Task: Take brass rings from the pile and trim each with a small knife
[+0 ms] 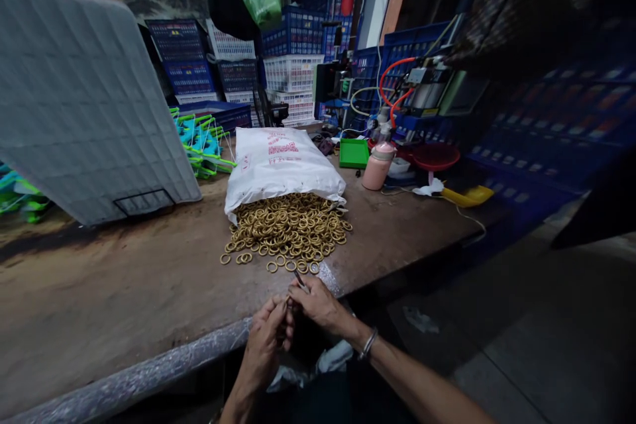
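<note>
Just off the table's front edge, my two hands meet. My left hand (267,334) is closed in a pinch, with a small brass-coloured piece, likely a ring, barely showing at the fingertips. In my right hand (318,305) is a slim dark tool (299,279), its thin end pointing up and away; its exact kind is hidden by the fingers. Beyond the hands, a heap of brass-coloured rings (288,228) spills from the open mouth of a white woven sack (283,165) with red print. Several loose rings lie at the near side of the heap.
A grey padded panel (94,106) stands at the left, beside green and blue plastic hangers (199,146). Behind the sack are a green tray (354,153), a pink bottle (378,165), a red dish (436,156) and a yellow scoop (467,196). Plastic film wraps the table's edge (149,371).
</note>
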Demonstrator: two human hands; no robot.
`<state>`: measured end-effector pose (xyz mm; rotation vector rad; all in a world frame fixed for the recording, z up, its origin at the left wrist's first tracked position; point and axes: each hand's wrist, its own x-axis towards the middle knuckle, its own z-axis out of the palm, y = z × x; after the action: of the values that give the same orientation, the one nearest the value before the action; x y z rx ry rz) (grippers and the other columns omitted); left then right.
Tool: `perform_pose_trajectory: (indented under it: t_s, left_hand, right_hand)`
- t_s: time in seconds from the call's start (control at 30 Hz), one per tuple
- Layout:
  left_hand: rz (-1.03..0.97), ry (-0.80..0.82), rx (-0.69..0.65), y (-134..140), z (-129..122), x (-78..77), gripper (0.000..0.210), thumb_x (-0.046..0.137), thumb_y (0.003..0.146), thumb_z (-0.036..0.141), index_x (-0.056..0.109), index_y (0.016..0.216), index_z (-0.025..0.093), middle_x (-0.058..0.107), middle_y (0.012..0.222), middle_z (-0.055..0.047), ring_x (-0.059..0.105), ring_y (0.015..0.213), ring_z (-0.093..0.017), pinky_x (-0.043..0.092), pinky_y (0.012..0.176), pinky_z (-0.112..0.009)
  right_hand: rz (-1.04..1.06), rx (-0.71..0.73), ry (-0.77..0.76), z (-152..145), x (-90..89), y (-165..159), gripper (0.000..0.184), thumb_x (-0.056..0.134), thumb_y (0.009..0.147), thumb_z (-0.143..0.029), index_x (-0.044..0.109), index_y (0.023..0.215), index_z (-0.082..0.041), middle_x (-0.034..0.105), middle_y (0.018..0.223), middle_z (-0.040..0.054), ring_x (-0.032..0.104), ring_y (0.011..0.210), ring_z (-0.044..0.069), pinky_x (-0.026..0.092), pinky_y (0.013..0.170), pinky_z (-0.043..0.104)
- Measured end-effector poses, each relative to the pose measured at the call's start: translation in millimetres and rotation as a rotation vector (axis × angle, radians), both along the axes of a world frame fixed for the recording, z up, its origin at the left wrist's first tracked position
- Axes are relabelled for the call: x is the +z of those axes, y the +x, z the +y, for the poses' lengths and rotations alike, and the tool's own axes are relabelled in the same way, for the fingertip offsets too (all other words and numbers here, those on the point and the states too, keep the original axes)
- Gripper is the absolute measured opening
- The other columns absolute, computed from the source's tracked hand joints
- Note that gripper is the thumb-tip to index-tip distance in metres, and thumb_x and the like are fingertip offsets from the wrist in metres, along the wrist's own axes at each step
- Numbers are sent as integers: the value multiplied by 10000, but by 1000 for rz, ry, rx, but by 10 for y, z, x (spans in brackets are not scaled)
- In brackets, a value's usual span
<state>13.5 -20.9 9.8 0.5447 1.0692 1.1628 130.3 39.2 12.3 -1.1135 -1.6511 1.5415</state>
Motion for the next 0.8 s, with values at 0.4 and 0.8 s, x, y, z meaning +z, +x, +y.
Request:
perform_pose_trajectory:
  t_s: [0.4,0.8]
  left_hand:
    - [90,-45,-7,122,-13,-56,282,595,686,439,496,736,179,486,551,63,399,405,-34,229,381,-137]
    - [303,21,13,166,-27,-145,283,561,706,455,491,753,185,483,524,60,419,396,-53,283,372,-147]
  right_hand:
    - [-71,-38,65,-33,-85,168,215,351,818,-241,522,712,-162,535,591,-22,497,556,91,367,546,181]
    - [-622,128,548,-199,-113,272,273,406,691,-97,499,927,-198,605,836,21,541,729,153,307,624,226]
